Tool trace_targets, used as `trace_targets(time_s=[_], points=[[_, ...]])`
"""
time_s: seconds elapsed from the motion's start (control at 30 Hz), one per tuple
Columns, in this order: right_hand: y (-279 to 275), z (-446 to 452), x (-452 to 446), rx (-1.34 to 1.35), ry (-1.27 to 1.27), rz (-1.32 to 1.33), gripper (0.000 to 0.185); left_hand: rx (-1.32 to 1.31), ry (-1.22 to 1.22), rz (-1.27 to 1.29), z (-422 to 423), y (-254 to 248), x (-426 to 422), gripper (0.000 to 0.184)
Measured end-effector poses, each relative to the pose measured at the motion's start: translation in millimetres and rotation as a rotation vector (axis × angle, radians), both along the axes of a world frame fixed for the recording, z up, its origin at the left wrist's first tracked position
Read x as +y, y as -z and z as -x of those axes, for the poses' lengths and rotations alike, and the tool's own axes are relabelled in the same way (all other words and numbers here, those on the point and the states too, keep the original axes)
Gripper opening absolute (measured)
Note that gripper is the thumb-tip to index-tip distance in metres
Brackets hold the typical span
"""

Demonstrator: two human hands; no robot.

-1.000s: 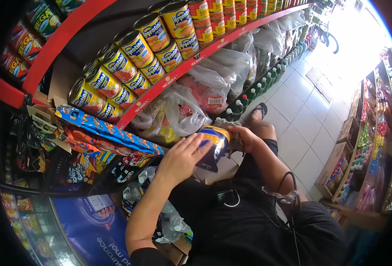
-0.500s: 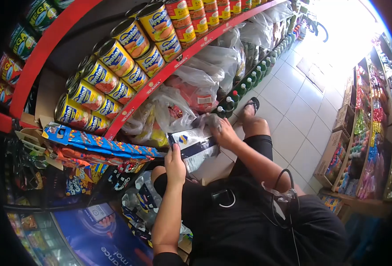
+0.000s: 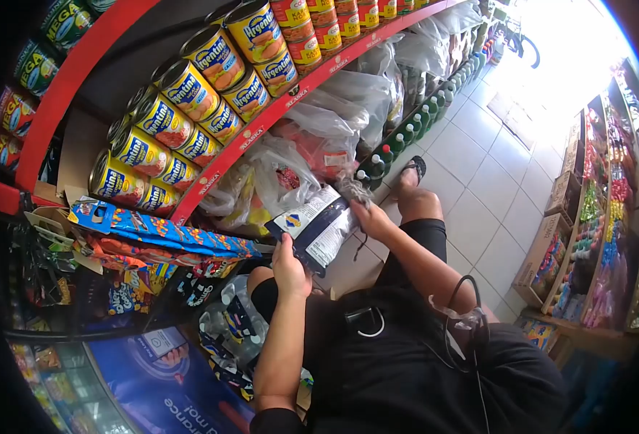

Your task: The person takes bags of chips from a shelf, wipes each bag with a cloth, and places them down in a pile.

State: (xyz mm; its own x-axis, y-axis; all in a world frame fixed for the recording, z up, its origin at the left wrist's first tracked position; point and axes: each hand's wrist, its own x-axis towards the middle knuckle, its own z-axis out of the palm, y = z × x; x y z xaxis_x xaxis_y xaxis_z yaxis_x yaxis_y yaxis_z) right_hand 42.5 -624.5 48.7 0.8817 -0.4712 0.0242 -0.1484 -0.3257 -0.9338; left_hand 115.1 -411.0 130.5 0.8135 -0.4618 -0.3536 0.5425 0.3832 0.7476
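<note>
The left hand (image 3: 292,273) grips the near-left edge of a dark-blue and white printed packet (image 3: 319,224), thumb on its face. The right hand (image 3: 373,221) clutches a grey rag (image 3: 354,190) at the packet's far-right end. Farther out are plastic bags (image 3: 279,170), green bottles (image 3: 407,134) right of these, and Argentina cans (image 3: 191,90) on the red-edged shelf (image 3: 318,82), far left.

Held packet (image 3: 318,226): one. Sandal (image 3: 420,168): one. Red bottlecap (image 3: 386,148): one.

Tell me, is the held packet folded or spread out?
Spread out: the packet shows a broad printed face between the left hand and right hand. Sealed or not, I cannot tell.
</note>
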Motion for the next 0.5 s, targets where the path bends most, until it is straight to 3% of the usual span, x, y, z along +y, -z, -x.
trace_targets(time_s=[0.03,0.1,0.17,0.23,0.27,0.3,0.37,0.43,0.5], points=[[3,2,-3,-0.019,0.096,-0.217,0.044,0.001,0.001,0.026,-1,-1,-1,0.043],[8,-2,-10,-0.217,0.26,-1.31,0.045,0.074,-0.042,0.056,-4,-15,-1,0.043],[5,9,-23,-0.268,0.255,-1.635,0.044,0.034,-0.024,0.081,-11,-22,9,0.044],[27,17,-41,-0.215,0.324,-1.575,0.046,0.002,-0.068,0.065,-13,-38,17,0.038],[-7,23,-34,-0.257,0.265,-1.555,0.051,-0.024,-0.128,0.03,-17,-35,28,0.036],[-3,22,-38,-0.358,0.06,-1.568,0.057,-0.049,-0.201,-0.008,-22,-32,42,0.035],[-2,27,-32,-0.407,-0.005,-1.52,0.063,-0.037,-0.245,-0.046,-37,-18,73,0.03],[5,24,-31,-0.413,-0.144,-1.533,0.066,-0.063,-0.158,0.06,-44,-45,96,0.03],[19,24,-39,-0.323,-0.089,-1.512,0.064,-0.03,-0.164,0.028,-42,-64,122,0.032]])
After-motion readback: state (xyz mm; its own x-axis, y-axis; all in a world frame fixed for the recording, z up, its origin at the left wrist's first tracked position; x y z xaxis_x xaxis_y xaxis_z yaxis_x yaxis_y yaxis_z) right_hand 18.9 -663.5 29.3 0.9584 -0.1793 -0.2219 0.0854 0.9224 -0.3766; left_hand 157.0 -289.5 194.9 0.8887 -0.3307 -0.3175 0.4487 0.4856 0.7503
